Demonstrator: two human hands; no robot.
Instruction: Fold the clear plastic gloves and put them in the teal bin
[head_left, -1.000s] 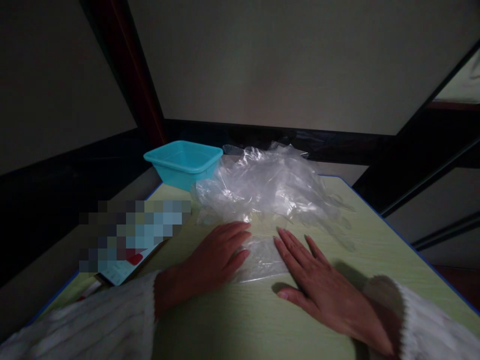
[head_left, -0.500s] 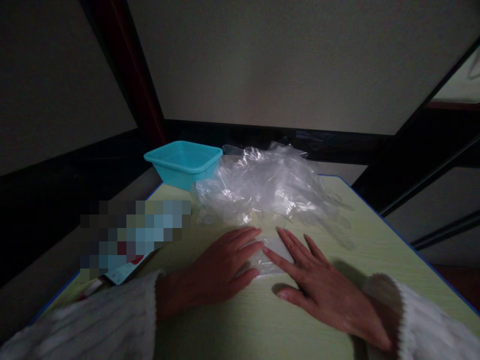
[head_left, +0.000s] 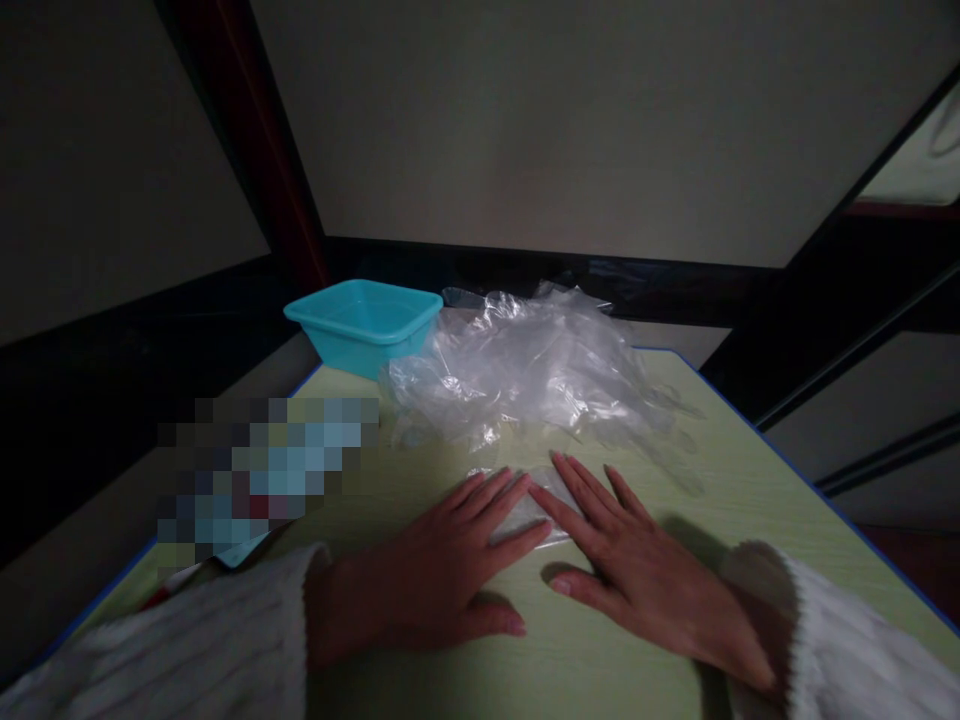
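Observation:
My left hand (head_left: 442,575) lies flat on the pale green table (head_left: 615,670), fingers stretched out over a folded piece of clear plastic (head_left: 536,512). My right hand (head_left: 637,575) lies flat beside it, fingertips pressing the same piece from the right. The fingertips of both hands nearly meet above the plastic, so only a small strip of it shows between them. Just beyond the hands sits a loose heap of clear plastic gloves (head_left: 532,370). Both wrists wear white knitted sleeves.
A turquoise plastic basin (head_left: 364,325) stands at the table's far left corner, beside the glove heap. A blurred-out packet (head_left: 262,475) lies at the left edge. Dark bed-frame bars and a wall rise behind the table. The blue-trimmed right edge runs close by.
My left hand has slid right over the folded plastic, toward my right hand. The visible part of the plastic has shrunk to a narrow strip between the fingertips.

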